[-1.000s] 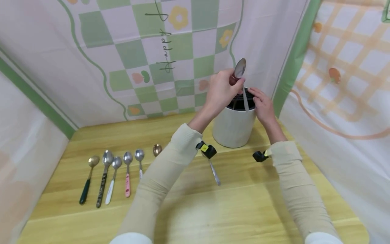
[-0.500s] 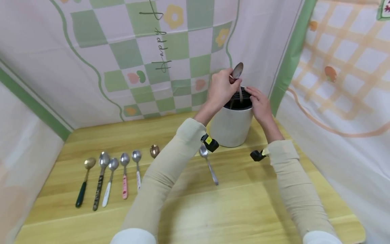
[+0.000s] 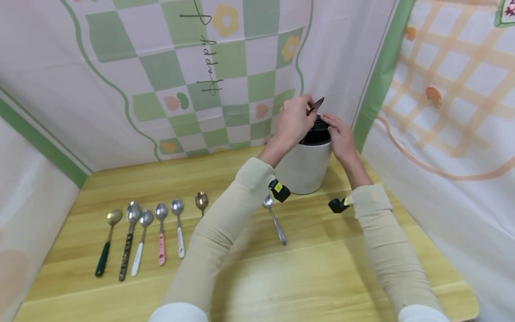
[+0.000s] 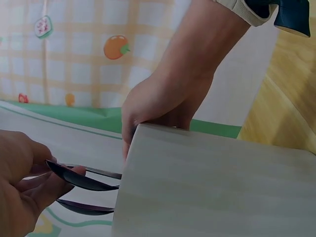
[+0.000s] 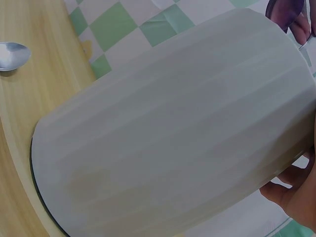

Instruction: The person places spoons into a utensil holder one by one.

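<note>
My left hand (image 3: 295, 117) pinches a spoon over the white utensil holder (image 3: 303, 170). The bowl of that spoon (image 3: 318, 103) points up beside the fingertips, seen nearly edge-on; its handle leads down toward the black-lined opening. In the left wrist view, the spoon (image 4: 81, 180) is at the fingers of the left hand (image 4: 22, 190), and a second dark spoon (image 4: 84, 209) sticks out of the holder below it. My right hand (image 3: 341, 139) rests against the holder's right side, fingers over the rim. Its fingertips touch the wall in the right wrist view.
Several spoons lie in a row at the left of the wooden table (image 3: 322, 277), among them a green-handled (image 3: 102, 259) and a pink-handled one (image 3: 162, 248). A copper-coloured spoon (image 3: 202, 200) is partly under the left forearm. A silver spoon (image 3: 277, 226) lies before the holder. Printed curtains (image 3: 225, 80) hang behind.
My left hand has lowered the spoon into the holder, and its bowl has turned from facing the view to edge-on. The right hand has stayed on the rim. The view has shifted slightly.
</note>
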Demonstrator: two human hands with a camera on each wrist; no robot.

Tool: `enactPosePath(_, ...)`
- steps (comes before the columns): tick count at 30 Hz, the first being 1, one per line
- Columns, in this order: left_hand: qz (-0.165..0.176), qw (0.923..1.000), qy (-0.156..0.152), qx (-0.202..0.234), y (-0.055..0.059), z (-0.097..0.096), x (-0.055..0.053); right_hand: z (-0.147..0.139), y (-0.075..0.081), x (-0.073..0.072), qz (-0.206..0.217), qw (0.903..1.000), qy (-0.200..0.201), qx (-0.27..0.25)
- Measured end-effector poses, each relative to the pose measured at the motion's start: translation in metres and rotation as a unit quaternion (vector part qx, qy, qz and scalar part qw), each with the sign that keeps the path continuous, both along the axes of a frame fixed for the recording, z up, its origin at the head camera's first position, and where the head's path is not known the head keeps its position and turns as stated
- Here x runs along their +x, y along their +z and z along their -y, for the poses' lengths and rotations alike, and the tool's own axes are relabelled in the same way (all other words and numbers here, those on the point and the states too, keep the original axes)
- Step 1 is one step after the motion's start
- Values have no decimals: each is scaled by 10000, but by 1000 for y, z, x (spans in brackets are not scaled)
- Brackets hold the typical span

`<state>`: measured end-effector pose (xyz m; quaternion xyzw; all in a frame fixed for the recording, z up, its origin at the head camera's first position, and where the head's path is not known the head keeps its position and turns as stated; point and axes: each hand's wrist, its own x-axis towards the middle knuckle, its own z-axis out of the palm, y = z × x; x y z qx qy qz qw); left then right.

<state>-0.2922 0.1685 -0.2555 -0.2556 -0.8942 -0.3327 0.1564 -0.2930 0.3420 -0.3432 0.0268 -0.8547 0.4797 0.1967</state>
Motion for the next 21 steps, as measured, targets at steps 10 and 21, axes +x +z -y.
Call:
enactPosePath(10, -270, 9965, 59, -790, 3, -5, 1, -1, 0, 1, -59, 10000, 12, 36)
enactPosePath(21, -421, 9814, 250, -1857, 8, -10, 4, -2, 0, 1, 41, 10000, -12, 84)
